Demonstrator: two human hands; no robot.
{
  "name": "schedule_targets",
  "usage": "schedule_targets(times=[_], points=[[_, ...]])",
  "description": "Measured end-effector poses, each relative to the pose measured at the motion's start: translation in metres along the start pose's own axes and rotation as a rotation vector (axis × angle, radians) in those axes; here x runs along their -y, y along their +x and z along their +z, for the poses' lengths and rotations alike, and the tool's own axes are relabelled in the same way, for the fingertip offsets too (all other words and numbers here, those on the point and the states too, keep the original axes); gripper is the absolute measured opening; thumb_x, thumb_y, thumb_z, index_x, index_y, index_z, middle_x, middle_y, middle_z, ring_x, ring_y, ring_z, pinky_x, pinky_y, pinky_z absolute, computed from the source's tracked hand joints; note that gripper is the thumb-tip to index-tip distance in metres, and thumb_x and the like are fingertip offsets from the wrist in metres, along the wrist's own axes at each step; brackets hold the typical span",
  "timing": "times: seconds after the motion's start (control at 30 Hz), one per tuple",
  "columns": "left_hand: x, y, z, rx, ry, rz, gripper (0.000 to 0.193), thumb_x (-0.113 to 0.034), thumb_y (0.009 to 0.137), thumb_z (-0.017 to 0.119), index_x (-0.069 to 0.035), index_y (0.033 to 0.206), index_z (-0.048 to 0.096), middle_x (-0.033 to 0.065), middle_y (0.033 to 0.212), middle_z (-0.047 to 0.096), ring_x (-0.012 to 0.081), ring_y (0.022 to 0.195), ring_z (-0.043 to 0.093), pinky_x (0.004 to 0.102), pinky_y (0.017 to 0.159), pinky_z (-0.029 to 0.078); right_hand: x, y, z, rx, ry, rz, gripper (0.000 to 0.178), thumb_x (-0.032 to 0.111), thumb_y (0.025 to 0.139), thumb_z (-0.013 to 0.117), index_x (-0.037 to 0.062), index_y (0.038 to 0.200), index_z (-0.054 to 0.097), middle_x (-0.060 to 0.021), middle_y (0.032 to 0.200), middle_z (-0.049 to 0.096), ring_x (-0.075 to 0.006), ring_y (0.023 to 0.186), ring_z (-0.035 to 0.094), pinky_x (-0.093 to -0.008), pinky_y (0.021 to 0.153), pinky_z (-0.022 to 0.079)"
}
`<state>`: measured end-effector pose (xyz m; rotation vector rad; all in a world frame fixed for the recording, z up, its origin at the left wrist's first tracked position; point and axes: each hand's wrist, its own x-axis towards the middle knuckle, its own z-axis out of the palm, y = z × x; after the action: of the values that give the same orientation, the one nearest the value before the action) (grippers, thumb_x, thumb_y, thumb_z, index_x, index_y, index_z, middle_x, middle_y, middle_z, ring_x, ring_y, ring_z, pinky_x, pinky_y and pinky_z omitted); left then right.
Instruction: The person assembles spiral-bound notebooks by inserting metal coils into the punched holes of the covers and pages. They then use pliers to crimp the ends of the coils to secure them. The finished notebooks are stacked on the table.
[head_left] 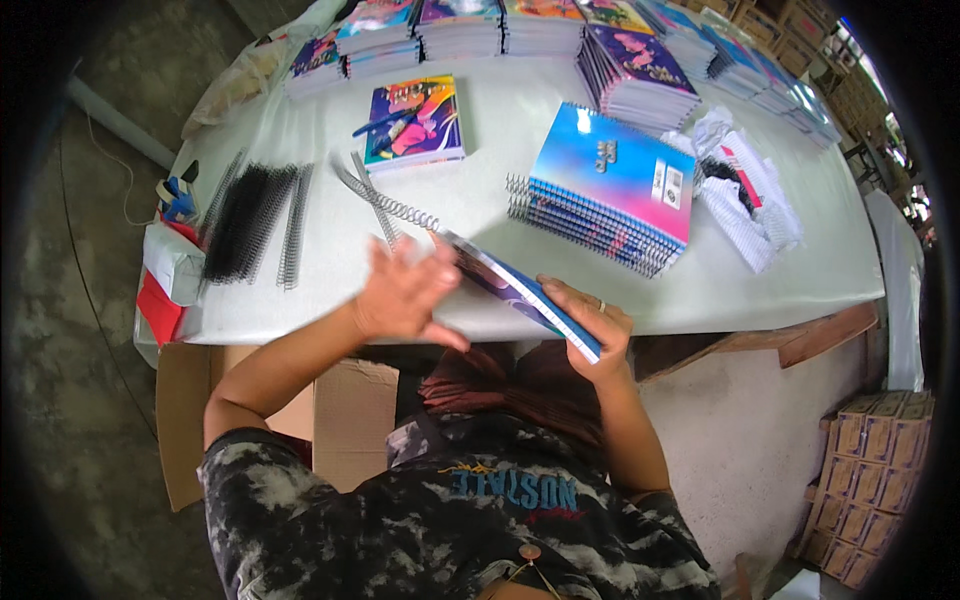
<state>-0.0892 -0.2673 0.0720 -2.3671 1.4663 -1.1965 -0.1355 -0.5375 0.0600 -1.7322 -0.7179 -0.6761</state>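
Observation:
My right hand (598, 328) grips the lower right end of a thin notebook (515, 292), held tilted with its edge up above the table's front edge. From the notebook's upper left end a loose wire spiral coil (405, 211) sticks out toward the far left. It seems partly threaded into that end, though blur hides the exact join. My left hand (408, 290) is beside the coil end of the notebook, blurred, with fingers spread and nothing in them. Another coil (383, 222) lies under the first one on the white table (340, 310).
Black spiral coils (250, 222) lie in a pile at left. Spiral-bound notebooks (610, 160) are stacked at right, beside crumpled white wrapping (765, 215). A pen (385, 124) rests on a book stack (440, 135). More stacks (460, 38) line the far side. A cardboard box (352, 420) stands below.

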Motion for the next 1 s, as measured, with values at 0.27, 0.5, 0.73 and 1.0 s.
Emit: schedule_targets(times=[0.27,0.5,0.73,1.0], points=[[-0.025,-0.038,0.042,-0.078,-0.266,-0.341,0.121,-0.085,0.069,0.029,0.012,0.139,0.008,0.0334,0.144,0.003,0.0520,0.133,-0.002,0.0647,0.100,-0.009,0.000,-0.002,0.006,-0.014,-0.002,-0.104,0.028,0.005,0.075,0.067,-0.0041,0.101,0.065,-0.0199,0.096,0.066,-0.0284,0.090,0.066,-0.0328,0.077,0.053],[0.048,0.034,0.018,-0.587,-0.080,-0.544,0.110,-0.082,0.074,0.022,0.008,0.137,0.023,0.0243,0.147,0.010,0.0416,0.136,0.007,0.0574,0.105,-0.005,0.010,0.006,0.011,0.050,-0.042,-0.099,0.028,0.003,0.072,0.068,-0.0025,0.100,0.066,-0.0200,0.095,0.066,-0.0287,0.088,0.067,-0.0332,0.076,0.053],[0.047,0.029,0.002,-0.630,0.072,-0.400,0.115,-0.084,0.071,0.029,0.005,0.141,0.011,0.0250,0.148,0.007,0.0408,0.137,-0.002,0.0566,0.107,-0.002,0.013,-0.001,0.004,0.058,-0.053,-0.111,0.031,0.005,0.072,0.069,-0.0016,0.102,0.066,-0.0201,0.094,0.066,-0.0283,0.086,0.067,-0.0331,0.072,0.054],[0.016,-0.006,0.003,-0.397,-0.111,-0.112,0.118,-0.085,0.064,0.043,-0.003,0.143,0.014,0.0281,0.147,-0.001,0.0436,0.137,-0.003,0.0612,0.105,-0.001,0.012,0.002,0.008,0.042,-0.077,-0.166,0.028,0.004,0.071,0.069,-0.0011,0.098,0.067,-0.0196,0.095,0.066,-0.0291,0.085,0.067,-0.0337,0.075,0.054]])
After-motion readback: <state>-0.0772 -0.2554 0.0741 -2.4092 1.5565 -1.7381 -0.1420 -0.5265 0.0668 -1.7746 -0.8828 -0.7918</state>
